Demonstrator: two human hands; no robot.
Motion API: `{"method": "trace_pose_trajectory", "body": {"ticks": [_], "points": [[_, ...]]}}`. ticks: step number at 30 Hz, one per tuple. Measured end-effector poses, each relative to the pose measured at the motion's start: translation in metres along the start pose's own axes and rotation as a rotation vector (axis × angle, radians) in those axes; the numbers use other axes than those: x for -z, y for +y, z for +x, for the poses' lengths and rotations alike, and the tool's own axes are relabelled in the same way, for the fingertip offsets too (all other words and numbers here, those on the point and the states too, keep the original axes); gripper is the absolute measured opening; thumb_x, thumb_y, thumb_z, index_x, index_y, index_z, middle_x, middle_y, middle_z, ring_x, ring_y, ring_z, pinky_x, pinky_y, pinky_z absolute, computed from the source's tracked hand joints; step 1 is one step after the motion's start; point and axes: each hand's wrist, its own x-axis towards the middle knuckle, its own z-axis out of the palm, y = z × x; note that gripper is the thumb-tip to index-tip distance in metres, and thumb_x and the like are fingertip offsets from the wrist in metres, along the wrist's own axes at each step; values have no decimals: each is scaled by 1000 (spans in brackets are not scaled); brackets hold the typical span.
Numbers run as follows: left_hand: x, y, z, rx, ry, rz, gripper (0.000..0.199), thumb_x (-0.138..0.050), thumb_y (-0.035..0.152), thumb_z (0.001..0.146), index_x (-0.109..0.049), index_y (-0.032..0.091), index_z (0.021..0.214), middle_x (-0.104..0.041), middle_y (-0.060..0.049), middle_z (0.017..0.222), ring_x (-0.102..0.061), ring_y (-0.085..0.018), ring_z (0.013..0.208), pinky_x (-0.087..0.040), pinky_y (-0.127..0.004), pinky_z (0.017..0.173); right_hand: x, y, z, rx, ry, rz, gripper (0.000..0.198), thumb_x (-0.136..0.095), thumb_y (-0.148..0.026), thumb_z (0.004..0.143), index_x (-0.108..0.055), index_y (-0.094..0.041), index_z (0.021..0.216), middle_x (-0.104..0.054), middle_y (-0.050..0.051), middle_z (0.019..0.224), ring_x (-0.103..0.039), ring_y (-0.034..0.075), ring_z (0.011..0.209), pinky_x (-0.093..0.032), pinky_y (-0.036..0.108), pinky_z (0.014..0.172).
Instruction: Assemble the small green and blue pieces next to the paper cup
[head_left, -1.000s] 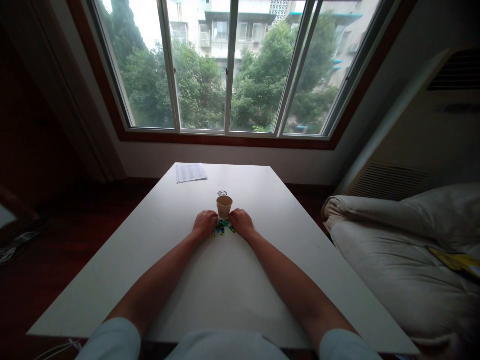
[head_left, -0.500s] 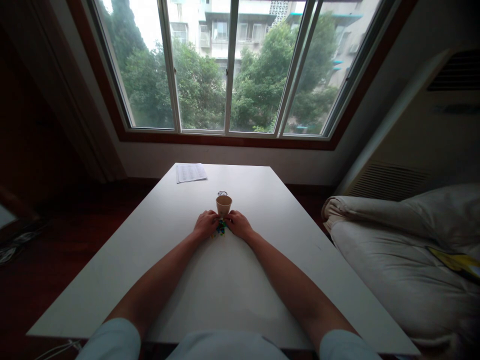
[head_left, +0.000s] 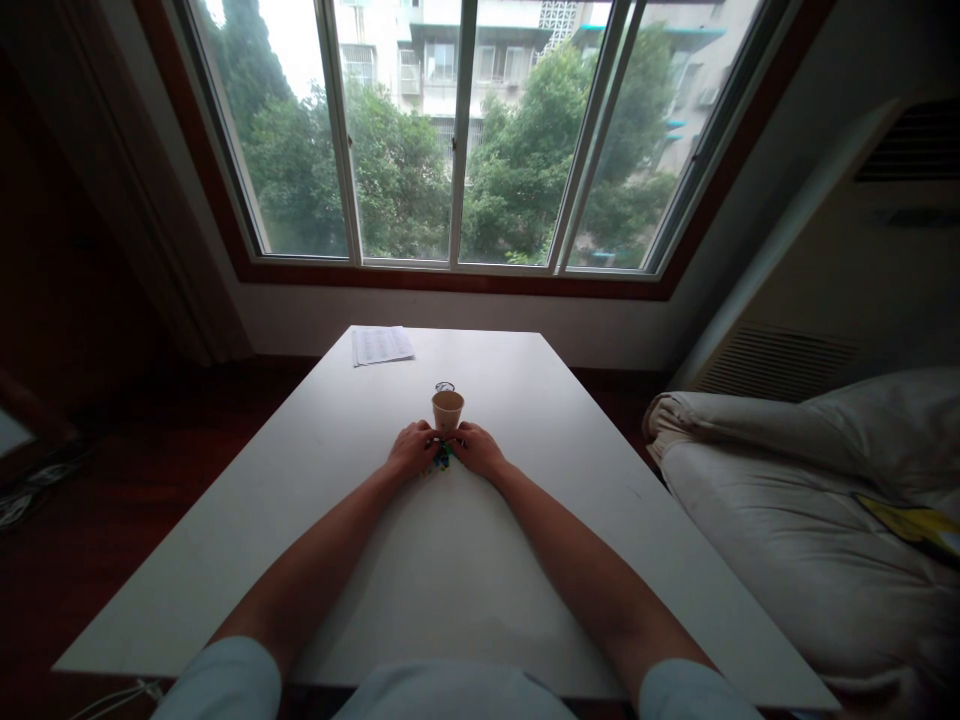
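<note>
A brown paper cup (head_left: 448, 412) stands upright on the white table (head_left: 465, 570), its open mouth facing up. Small blue, green and yellow pieces (head_left: 442, 461) lie in a loose pile just in front of it, too small to name. My left hand (head_left: 414, 447) rests at the left of the pile, thumb and fingers closed together near the cup's base. From the other side my right hand (head_left: 477, 447) comes in the same way, its fingertips almost meeting the left ones. What the fingertips hold, if anything, cannot be made out.
Behind the cup lies a thin dark looped item (head_left: 445, 386). Printed sheets of paper (head_left: 383, 345) lie at the table's far left corner. A pale padded sofa (head_left: 757, 500) stands along the right side. Beyond the table is a wide window (head_left: 457, 150).
My fingertips have drawn slightly closer together over the coloured pieces in front of the cup. Cup, papers and arms stay in place.
</note>
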Motion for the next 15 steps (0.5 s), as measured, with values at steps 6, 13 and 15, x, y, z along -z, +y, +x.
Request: {"method": "trace_pose_trajectory", "body": {"ticks": [6, 13, 15], "points": [[-1, -1, 0, -14, 10, -5, 35, -56, 28, 91, -74, 33, 119, -66, -5, 99, -60, -20, 96, -46, -31, 88, 0, -1, 0, -19, -7, 1, 30, -59, -27, 95, -74, -30, 120, -68, 4, 105, -61, 18, 96, -45, 26, 86], [0, 0, 0, 4, 5, -9, 32, -56, 28, 91, -76, 32, 115, -66, -5, 100, -60, -20, 97, -46, -30, 89, 4, -4, -1, -11, -32, 9, 30, -59, -27, 94, -74, -32, 119, -68, 4, 108, -60, 19, 101, -45, 27, 89], [0, 1, 0, 13, 5, -8, 29, -56, 29, 90, -76, 31, 112, -67, -5, 101, -60, -20, 99, -46, -30, 89, 4, -4, -1, -17, -36, 6, 29, -59, -27, 94, -75, -31, 118, -68, 4, 108, -60, 19, 102, -45, 27, 89]]}}
